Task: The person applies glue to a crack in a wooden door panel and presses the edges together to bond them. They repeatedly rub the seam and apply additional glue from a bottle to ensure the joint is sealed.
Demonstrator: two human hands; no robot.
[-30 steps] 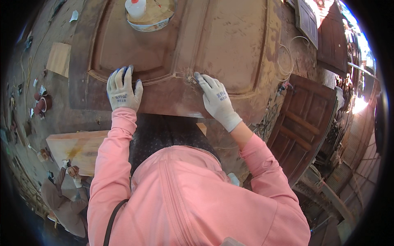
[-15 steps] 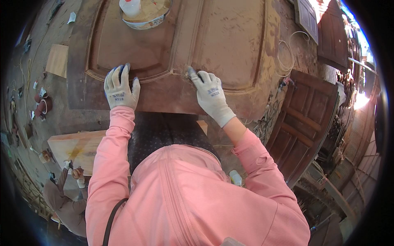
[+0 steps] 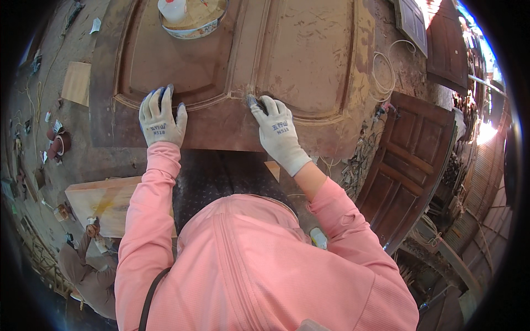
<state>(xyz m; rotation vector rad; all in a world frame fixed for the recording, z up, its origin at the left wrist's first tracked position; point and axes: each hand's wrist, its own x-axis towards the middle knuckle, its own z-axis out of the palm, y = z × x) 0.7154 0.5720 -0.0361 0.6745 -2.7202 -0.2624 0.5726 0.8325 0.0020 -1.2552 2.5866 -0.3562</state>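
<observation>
A brown panelled wooden door (image 3: 221,124) lies flat in front of me, its raised mouldings dusty. My left hand (image 3: 162,118), in a whitish glove with blue fingertips, rests on the door's near rail with fingers spread, holding nothing. At the moulding corner between the two panels, my right hand (image 3: 279,127) in a matching glove presses down with thumb forward and fingers curled in. Whatever is under those fingers is hidden. On the far left panel stands a round tin (image 3: 193,30) with a white bottle (image 3: 173,10) in it.
Another brown door (image 3: 406,165) leans at the right, beside a coiled pale hose (image 3: 385,74). A pale wooden slab (image 3: 105,198) is at the left, near another person (image 3: 91,270) bending low. A small board (image 3: 76,83) lies on the ground. More doors (image 3: 446,47) stand far right.
My right hand has shifted slightly left and nearer along the moulding, its fingers still bent. The left hand stays in place on the door.
</observation>
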